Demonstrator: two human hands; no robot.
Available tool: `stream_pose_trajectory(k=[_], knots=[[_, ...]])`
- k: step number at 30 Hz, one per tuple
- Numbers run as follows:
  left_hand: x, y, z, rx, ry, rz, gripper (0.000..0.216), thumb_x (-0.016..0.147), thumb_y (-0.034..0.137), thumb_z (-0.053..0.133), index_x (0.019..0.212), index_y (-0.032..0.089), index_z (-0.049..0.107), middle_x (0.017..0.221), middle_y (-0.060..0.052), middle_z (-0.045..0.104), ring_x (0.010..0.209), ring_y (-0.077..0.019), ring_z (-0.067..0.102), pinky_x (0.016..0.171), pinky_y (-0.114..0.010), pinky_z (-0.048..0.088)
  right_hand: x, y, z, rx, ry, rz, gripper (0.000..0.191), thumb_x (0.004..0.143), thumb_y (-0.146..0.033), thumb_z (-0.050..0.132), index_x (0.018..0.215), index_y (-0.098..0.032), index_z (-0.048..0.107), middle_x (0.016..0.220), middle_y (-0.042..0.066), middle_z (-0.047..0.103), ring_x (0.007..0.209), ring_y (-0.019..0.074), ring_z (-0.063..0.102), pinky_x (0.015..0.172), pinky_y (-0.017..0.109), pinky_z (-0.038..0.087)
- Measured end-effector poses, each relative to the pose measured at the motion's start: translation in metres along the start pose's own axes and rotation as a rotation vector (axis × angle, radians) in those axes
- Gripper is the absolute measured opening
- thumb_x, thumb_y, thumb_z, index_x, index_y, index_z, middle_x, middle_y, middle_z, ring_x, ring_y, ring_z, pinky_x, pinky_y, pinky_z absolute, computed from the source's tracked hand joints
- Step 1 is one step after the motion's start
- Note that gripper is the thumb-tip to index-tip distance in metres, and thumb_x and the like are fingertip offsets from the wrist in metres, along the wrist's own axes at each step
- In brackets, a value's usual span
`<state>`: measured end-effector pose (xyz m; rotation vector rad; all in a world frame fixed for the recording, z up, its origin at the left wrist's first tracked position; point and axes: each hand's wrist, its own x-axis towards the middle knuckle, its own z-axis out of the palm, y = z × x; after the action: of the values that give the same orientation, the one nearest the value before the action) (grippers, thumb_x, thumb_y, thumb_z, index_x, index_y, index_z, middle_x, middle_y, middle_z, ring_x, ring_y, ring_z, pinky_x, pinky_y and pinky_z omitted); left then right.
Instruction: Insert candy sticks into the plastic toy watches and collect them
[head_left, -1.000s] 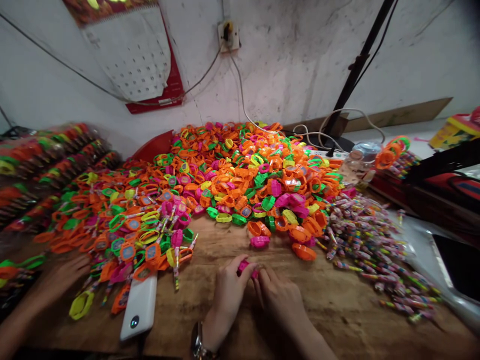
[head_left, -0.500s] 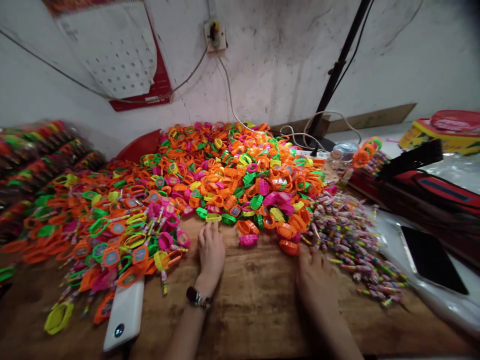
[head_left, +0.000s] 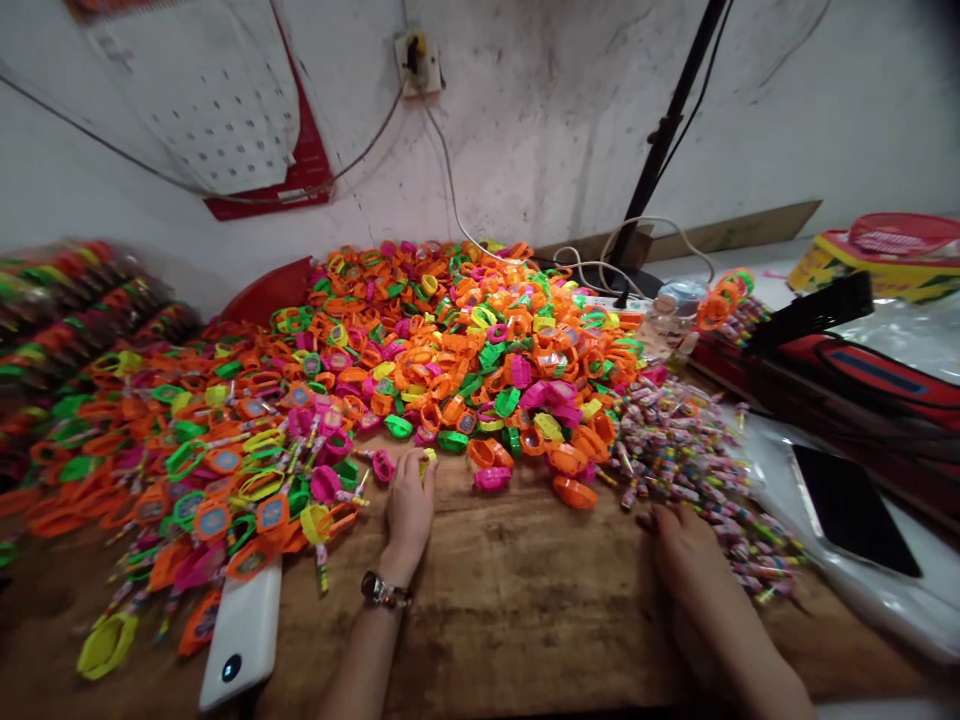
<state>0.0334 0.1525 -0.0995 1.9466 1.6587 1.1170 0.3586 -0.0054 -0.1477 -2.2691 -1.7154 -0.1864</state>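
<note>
My left hand (head_left: 411, 510), with a bracelet on its wrist, is closed at the front edge of a large heap of toy watches (head_left: 450, 350) in orange, green, pink and yellow. A yellow toy watch (head_left: 428, 459) shows between its fingertips, mostly hidden by them. My right hand (head_left: 694, 560) lies at the near left edge of a pile of small wrapped candy sticks (head_left: 675, 450). Its fingers are curled together, and whatever is in them is hidden. Left of my left hand, several watches with candy sticks in them (head_left: 255, 485) form another heap.
A white power bank (head_left: 244, 630) lies at the front left of the wooden table (head_left: 517, 590). To the right are a phone (head_left: 855, 510) on plastic bags, a red and black bag (head_left: 885, 380) and a yellow tub (head_left: 855, 265). A black pole (head_left: 667, 140) stands behind.
My left hand has closed on a yellow watch from the heap's front edge. My right hand has moved right, from beside the orange watch to the candy sticks, and its fingers have curled.
</note>
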Motion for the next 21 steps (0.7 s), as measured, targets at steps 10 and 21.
stream_pose_trajectory(k=[10,21], knots=[[-0.009,0.029,-0.027,-0.630,0.014,-0.465,0.041,0.071,0.055,0.066,0.087,0.019,0.054,0.092,-0.008,0.066,0.092,-0.0230,0.064,0.080,-0.037,0.053,0.001,-0.064,-0.044,0.644,0.229,0.097,0.034,0.092,-0.044,0.041,0.102,-0.018,0.060,0.093,0.012,0.067,0.084,0.0255,0.063,0.076,0.040,0.052],[-0.051,0.117,-0.028,-1.200,-0.507,-0.648,0.054,0.061,0.035,0.085,0.108,0.015,0.064,0.105,-0.007,0.071,0.093,-0.0188,0.067,0.084,-0.030,0.055,0.006,-0.154,-0.092,1.161,0.100,0.016,0.020,0.095,-0.032,0.048,0.107,-0.018,0.057,0.096,0.010,0.069,0.086,0.0189,0.067,0.072,0.030,0.056]])
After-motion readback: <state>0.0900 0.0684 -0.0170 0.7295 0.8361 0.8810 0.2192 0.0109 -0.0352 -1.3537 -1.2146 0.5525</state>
